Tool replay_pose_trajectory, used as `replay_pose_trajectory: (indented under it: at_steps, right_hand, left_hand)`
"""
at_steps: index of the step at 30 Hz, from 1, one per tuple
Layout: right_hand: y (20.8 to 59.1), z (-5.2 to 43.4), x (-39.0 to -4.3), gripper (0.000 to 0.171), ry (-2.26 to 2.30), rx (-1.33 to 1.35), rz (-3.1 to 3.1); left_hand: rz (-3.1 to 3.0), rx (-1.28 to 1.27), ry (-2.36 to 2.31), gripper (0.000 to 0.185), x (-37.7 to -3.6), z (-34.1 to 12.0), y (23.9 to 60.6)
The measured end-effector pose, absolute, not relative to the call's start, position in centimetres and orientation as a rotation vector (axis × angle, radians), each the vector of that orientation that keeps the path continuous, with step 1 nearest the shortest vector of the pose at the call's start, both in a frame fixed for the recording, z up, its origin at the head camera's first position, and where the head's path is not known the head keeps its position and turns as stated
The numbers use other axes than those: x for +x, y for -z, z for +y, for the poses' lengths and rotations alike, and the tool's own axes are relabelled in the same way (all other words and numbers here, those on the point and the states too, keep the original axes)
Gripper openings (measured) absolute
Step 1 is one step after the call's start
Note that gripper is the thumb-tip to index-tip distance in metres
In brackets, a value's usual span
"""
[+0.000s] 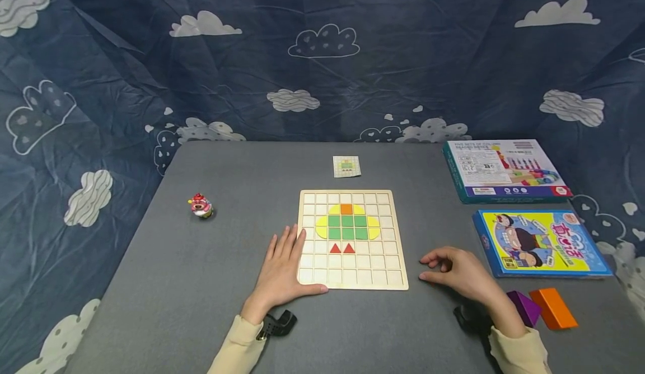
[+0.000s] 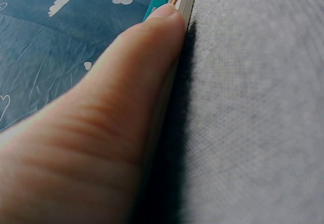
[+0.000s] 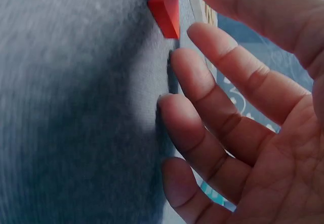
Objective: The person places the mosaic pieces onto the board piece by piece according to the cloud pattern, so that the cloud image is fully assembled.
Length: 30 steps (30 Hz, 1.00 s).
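Observation:
A pale wooden grid board (image 1: pixel 370 262) lies mid-table, with several green squares (image 1: pixel 347 232), an orange square (image 1: pixel 346 209), yellow curved pieces (image 1: pixel 321 228) and two red triangles (image 1: pixel 349 248) on it. My left hand (image 1: pixel 282 267) rests flat at its lower left corner, fingers straight along the left side and thumb (image 2: pixel 136 57) against the front edge. Right of the board, my right hand (image 1: pixel 461 273) hovers low with loosely bent fingers, nothing seen between them. A red wedge-shaped piece (image 3: pixel 166 11) appears past its fingertips in the right wrist view.
A small patterned card (image 1: pixel 346 167) lies behind the board. Left stands a small red-topped figurine (image 1: pixel 201 206). On the right are a white-and-teal box (image 1: pixel 506 169), a blue-and-yellow box (image 1: pixel 544 242), a purple block (image 1: pixel 524 308) and an orange block (image 1: pixel 554 308). A cloud-print cloth (image 1: pixel 322 94) hangs behind.

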State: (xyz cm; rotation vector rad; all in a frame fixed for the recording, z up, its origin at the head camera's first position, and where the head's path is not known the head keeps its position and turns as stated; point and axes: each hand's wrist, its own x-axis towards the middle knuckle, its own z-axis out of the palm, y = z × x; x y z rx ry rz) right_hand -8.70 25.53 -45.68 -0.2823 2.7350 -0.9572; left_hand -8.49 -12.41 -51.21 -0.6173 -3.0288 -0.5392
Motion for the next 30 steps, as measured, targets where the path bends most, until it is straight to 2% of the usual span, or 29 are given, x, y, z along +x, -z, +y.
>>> replay_pose_trajectory:
  at_steps: [12, 24, 30]
  right_hand:
    - [46.3, 26.24, -7.97, 0.015, 1.002, -0.324, 2.702]
    - [46.53, 26.18, -7.97, 0.02, 1.016, -0.164, 2.698]
    - [46.69, 26.07, -7.85, 0.017, 0.993, -0.16, 2.733]
  left_hand:
    - [-3.032, -0.623, 0.545, 0.124, -8.49, -12.42, 51.16]
    - [-3.031, -0.621, 0.547, 0.123, -8.48, -12.45, 51.26]
    - [-3.031, -0.618, 0.553, 0.124, -8.48, -12.45, 51.25]
